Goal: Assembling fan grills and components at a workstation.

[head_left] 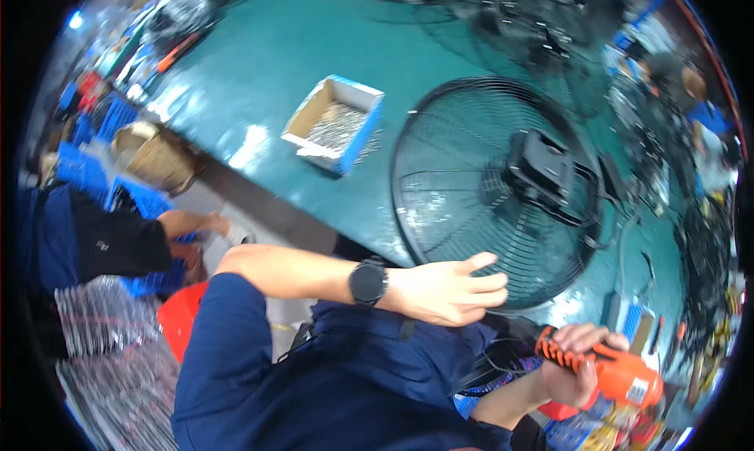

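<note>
A large round black fan with a wire grille lies flat on the green table. Its black motor housing faces up, right of the middle. My left hand, with a dark watch on the wrist, is over the near rim of the grille. Its fingers are bent but apart, with nothing visible in them; whether they touch the wires I cannot tell. At the lower right, my right hand is wrapped round an orange and black power drill, beside the table's near edge. The drill's tip is not clearly visible.
An open cardboard box of small metal screws stands left of the fan. More black fan parts lie at the far side. Another person works at the left, near blue crates and stacked wrapped pieces.
</note>
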{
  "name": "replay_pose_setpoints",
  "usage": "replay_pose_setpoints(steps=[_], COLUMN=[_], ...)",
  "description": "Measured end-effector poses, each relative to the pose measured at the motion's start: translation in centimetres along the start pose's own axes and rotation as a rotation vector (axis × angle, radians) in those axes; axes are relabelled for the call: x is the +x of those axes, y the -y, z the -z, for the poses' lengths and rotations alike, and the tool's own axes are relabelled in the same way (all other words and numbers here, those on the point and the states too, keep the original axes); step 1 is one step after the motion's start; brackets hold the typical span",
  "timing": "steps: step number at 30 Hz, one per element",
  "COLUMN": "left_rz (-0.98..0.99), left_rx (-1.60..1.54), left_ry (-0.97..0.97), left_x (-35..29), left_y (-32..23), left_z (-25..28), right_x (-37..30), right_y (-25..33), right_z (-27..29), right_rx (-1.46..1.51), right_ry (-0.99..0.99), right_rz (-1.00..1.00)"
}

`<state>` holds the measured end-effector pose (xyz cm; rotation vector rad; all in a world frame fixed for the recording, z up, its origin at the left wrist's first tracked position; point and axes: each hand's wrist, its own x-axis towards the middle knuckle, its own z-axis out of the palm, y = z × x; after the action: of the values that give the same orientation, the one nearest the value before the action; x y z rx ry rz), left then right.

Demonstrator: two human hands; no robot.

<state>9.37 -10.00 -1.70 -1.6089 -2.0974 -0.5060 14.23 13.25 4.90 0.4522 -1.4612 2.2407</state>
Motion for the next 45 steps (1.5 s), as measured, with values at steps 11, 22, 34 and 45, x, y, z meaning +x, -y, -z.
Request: replay_pose_setpoints(steps=[11, 22, 34, 45], left_rz=[0.811, 1.450, 0.964, 0.930], left_rx=[-1.059, -1.295, -0.389, -0.313], left_ry=[-0.383, -0.662, -0.224, -0.432], left_x=[-1.9, -5.3, -5.6, -5.5], left_y=[-6.1, -7.5, -5.9, -5.9], left_z=[2.3, -2.3, -1.3, -3.0], right_x=[10.4, 7.4, 7.0, 6.4], right_y=[-2.5, -5.1, -5.8, -6.0], right_z=[7.0, 7.7, 9.7, 10.1], right_rx=[-0.220, 0.020, 0.013, 0.040], right_ry=[-0.327, -0.267, -0.083, -0.035], right_rz=[-0.441, -0.673, -0.628, -0.562])
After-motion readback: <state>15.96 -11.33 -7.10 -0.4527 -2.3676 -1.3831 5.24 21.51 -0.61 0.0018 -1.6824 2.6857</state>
